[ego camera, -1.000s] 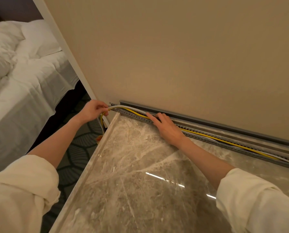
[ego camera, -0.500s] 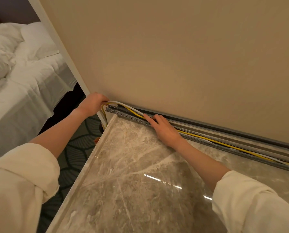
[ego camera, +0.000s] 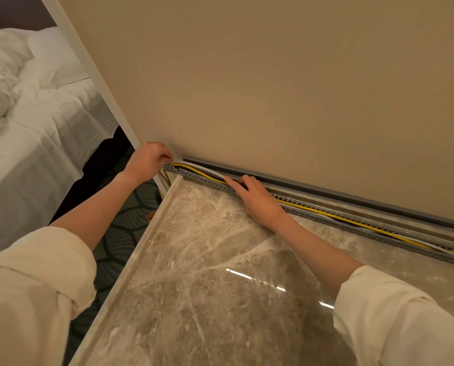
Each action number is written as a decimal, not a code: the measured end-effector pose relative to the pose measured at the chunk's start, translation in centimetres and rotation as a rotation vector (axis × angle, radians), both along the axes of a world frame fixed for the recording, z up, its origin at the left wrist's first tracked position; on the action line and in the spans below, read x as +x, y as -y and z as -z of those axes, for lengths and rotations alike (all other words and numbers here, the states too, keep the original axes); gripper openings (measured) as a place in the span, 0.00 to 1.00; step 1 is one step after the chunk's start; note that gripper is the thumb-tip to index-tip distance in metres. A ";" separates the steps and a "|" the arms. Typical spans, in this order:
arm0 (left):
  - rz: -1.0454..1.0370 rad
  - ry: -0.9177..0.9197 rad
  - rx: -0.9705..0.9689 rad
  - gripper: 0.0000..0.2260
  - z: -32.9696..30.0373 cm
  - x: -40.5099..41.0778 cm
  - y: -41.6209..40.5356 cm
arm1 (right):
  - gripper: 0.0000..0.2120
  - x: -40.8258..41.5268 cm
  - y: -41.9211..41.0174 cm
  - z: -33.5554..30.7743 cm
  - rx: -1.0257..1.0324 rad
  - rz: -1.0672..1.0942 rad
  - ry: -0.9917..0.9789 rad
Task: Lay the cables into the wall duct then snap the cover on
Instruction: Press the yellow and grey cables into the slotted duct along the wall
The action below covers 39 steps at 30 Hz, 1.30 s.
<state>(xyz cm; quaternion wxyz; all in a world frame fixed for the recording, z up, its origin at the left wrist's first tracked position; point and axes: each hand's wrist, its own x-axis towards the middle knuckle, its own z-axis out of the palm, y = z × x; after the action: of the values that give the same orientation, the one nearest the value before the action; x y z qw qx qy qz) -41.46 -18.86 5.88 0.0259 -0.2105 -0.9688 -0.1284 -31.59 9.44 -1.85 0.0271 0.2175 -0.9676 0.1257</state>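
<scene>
A grey slotted wall duct [ego camera: 357,228] runs along the foot of the beige wall, at the back edge of the marble counter. A yellow cable [ego camera: 334,216] and a white cable [ego camera: 207,169] lie along it. My left hand [ego camera: 148,161] is closed around the cables at the duct's left end, where they bend down over the counter's corner. My right hand [ego camera: 257,199] lies flat on the duct, fingers pressing the cables down into it. The grey cover strip [ego camera: 326,194] rests against the wall just behind the duct.
The polished marble counter [ego camera: 220,273] fills the foreground, its left edge dropping to a patterned carpet [ego camera: 120,233]. A bed with white linen [ego camera: 36,122] stands to the left, beyond a white wall corner.
My left hand has drawn the cable ends back towards the wall at the duct's left end, and the cables lie lower in the duct. My right hand stays pressed on them.
</scene>
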 end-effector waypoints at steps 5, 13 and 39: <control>0.065 -0.050 0.014 0.07 0.3 1.4 -1.4 | 0.40 0.0 -0.1 -0.1 0.008 -0.002 0.004; 0.045 -0.079 -0.010 0.10 1.2 3.0 -1.3 | 0.39 0.0 0.1 -0.3 -0.025 0.015 0.029; -0.044 -0.019 -0.028 0.22 2.2 10.5 -5.4 | 0.30 6.6 -4.2 -2.9 0.128 0.214 -0.145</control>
<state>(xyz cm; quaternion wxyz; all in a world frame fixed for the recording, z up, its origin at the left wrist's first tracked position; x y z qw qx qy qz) -30.92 -13.48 3.72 0.0348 -0.1908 -0.9746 -0.1121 -24.99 13.62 1.04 0.0963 0.1229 -0.9868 0.0440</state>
